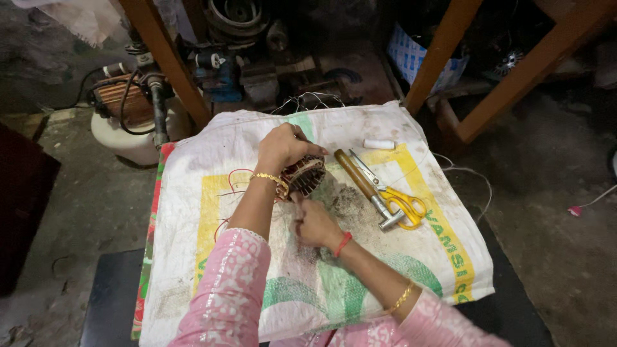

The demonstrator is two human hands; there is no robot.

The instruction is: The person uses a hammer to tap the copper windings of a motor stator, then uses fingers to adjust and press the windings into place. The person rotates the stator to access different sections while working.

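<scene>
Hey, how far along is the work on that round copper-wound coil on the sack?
Done: copper wire already fills the round coil. In hand: the left hand grips the coil from above while the right hand works at its lower edge. Left: red wires trail loose on the sack; hammer, scissors and white spool lie unused alongside.

A flattened white woven sack [360,283], printed with a yellow frame and green shapes (its lettering runs along the right edge), lies spread as a work mat, while a blue-and-white patterned carton [411,58] stands behind it among the wooden legs.
</scene>
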